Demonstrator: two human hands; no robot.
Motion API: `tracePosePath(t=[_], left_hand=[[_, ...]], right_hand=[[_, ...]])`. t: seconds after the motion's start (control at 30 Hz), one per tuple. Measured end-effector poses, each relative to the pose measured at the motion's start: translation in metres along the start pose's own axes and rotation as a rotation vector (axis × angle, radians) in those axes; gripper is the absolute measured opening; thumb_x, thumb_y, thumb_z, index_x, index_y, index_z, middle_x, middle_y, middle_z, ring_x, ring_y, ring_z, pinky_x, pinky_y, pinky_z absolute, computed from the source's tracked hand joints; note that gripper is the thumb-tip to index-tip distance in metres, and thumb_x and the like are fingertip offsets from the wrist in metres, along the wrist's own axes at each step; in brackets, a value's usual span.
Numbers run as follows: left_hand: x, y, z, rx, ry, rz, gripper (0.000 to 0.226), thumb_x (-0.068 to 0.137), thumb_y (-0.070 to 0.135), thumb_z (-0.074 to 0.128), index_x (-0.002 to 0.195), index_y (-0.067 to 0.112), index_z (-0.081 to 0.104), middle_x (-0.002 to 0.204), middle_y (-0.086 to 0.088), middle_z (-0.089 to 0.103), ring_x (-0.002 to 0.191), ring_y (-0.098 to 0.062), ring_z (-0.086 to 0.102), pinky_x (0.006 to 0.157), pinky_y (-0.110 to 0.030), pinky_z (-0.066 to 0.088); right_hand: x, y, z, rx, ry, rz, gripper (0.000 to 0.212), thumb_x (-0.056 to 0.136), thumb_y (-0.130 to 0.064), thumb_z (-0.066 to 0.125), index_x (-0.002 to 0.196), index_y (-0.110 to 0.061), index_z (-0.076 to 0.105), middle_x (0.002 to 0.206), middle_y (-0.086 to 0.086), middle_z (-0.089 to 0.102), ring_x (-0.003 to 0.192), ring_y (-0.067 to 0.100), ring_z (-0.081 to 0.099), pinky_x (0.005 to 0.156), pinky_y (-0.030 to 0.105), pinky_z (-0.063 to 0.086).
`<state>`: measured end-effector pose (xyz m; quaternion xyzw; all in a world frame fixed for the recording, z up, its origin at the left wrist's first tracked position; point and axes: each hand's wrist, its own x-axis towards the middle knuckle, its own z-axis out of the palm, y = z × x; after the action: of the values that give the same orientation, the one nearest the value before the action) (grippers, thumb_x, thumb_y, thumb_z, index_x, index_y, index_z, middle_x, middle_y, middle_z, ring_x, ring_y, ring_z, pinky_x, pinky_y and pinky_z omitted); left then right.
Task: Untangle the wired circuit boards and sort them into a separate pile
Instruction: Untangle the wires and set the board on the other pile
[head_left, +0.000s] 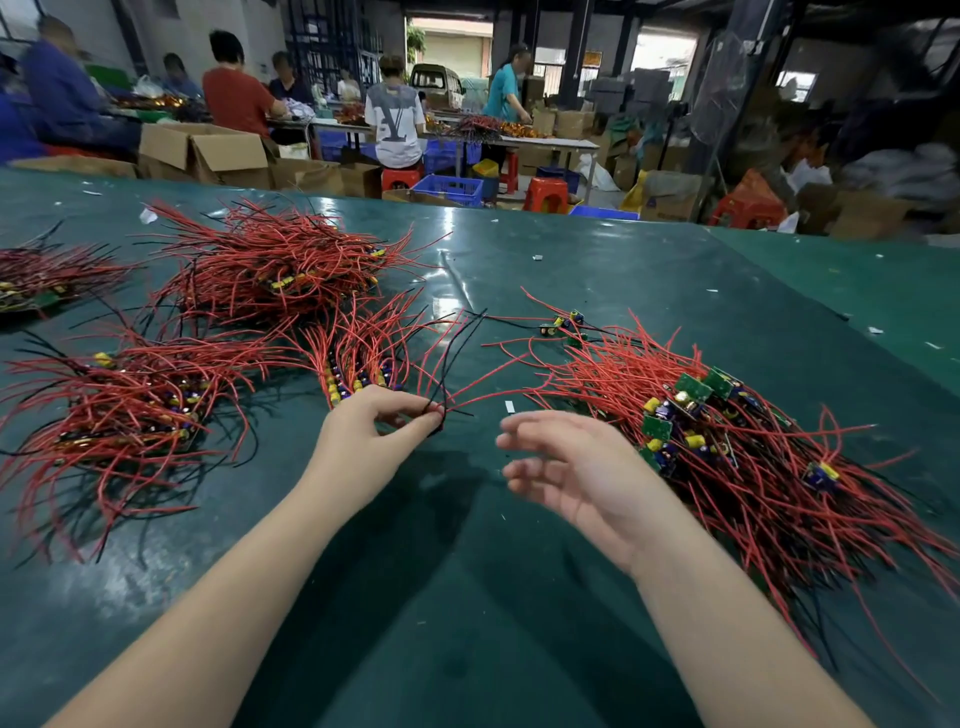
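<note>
On the dark green tabletop (519, 597) the left hand (371, 428) pinches the ends of a few red and black wires (441, 374) between thumb and fingertips. Those strands run up and fan out over the surface. The right hand (576, 473) hovers beside it, fingers spread and relaxed, gripping nothing. A tangled heap of wired circuit boards (717, 431) lies just right of that hand. A small neat bundle (358, 364) sits just beyond the left hand, with bigger sorted piles (130, 410) further left.
</note>
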<state>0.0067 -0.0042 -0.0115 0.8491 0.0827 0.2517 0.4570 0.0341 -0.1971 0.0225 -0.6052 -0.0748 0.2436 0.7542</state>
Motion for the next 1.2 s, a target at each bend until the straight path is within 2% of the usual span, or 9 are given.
tracePosePath(t=[0.13,0.23,0.33,0.5,0.67,0.8,0.87,1.1,1.2], left_hand=[[-0.005,0.01,0.006,-0.19,-0.01,0.05,0.024,0.082,0.01,0.073,0.077,0.033,0.07,0.086,-0.008,0.07,0.074,-0.004,0.06,0.075,-0.013,0.045],[-0.009,0.015,0.01,-0.218,-0.062,0.119,0.018,0.082,0.01,0.073,0.083,0.028,0.074,0.085,-0.007,0.068,0.082,-0.013,0.063,0.077,-0.023,0.048],[-0.016,0.019,0.013,-0.168,-0.156,0.248,0.026,0.082,0.002,0.072,0.089,0.027,0.074,0.081,-0.002,0.061,0.076,-0.002,0.058,0.068,-0.011,0.042],[-0.019,0.026,0.011,-0.156,-0.156,0.367,0.037,0.083,-0.009,0.062,0.101,0.022,0.072,0.089,0.001,0.064,0.086,-0.007,0.062,0.077,-0.011,0.044],[-0.018,0.03,0.009,-0.267,0.022,0.183,0.022,0.085,-0.006,0.065,0.085,0.016,0.069,0.089,-0.003,0.067,0.084,-0.011,0.065,0.078,-0.018,0.049],[-0.016,0.035,0.013,-0.56,-0.064,-0.197,0.003,0.091,0.005,0.059,0.093,0.005,0.062,0.089,-0.01,0.064,0.073,-0.016,0.062,0.071,-0.023,0.056],[-0.015,0.037,0.015,-0.721,-0.147,-0.359,0.011,0.096,0.006,0.052,0.093,0.002,0.061,0.082,-0.012,0.061,0.064,-0.014,0.06,0.066,-0.02,0.055],[-0.013,0.039,0.007,-0.893,-0.282,-0.503,0.024,0.091,-0.005,0.048,0.084,0.002,0.07,0.076,-0.011,0.067,0.06,-0.012,0.061,0.061,-0.02,0.057],[-0.013,0.038,0.004,-0.945,-0.344,-0.532,0.026,0.089,-0.005,0.047,0.089,0.004,0.071,0.084,-0.012,0.071,0.069,-0.013,0.066,0.066,-0.024,0.058]], right_hand=[[0.001,0.012,0.008,-0.155,0.018,-0.029,0.019,0.093,-0.003,0.056,0.112,-0.002,0.06,0.102,0.013,0.063,0.071,0.018,0.066,0.068,0.03,0.06],[0.003,0.017,0.01,-0.104,0.022,-0.043,0.031,0.092,-0.006,0.06,0.122,-0.006,0.053,0.1,0.01,0.061,0.079,0.021,0.066,0.078,0.035,0.059],[0.003,0.016,0.012,-0.037,0.002,-0.076,0.02,0.092,-0.001,0.058,0.11,-0.009,0.057,0.093,0.01,0.064,0.071,0.021,0.065,0.076,0.035,0.06],[0.004,0.013,0.01,0.047,0.011,-0.146,0.016,0.093,0.005,0.052,0.093,-0.01,0.06,0.083,0.007,0.071,0.062,0.018,0.065,0.069,0.029,0.06],[0.006,0.009,0.004,0.211,0.017,-0.208,0.02,0.09,0.013,0.047,0.1,-0.003,0.054,0.086,0.018,0.064,0.062,0.022,0.067,0.062,0.027,0.058],[0.006,0.01,0.003,0.107,-0.04,-0.233,0.025,0.089,0.015,0.044,0.098,-0.004,0.056,0.085,0.015,0.067,0.063,0.022,0.065,0.067,0.029,0.058],[0.006,0.01,0.004,-0.005,-0.04,-0.256,0.029,0.088,0.016,0.041,0.094,-0.006,0.059,0.081,0.011,0.069,0.064,0.02,0.064,0.067,0.029,0.058],[0.005,0.009,0.005,-0.046,-0.032,-0.289,0.031,0.096,0.01,0.035,0.092,-0.007,0.061,0.074,0.006,0.071,0.061,0.016,0.067,0.063,0.027,0.057],[0.004,0.009,0.005,-0.015,-0.039,-0.301,0.028,0.097,0.008,0.036,0.094,-0.006,0.06,0.075,0.005,0.072,0.064,0.015,0.068,0.064,0.026,0.058]])
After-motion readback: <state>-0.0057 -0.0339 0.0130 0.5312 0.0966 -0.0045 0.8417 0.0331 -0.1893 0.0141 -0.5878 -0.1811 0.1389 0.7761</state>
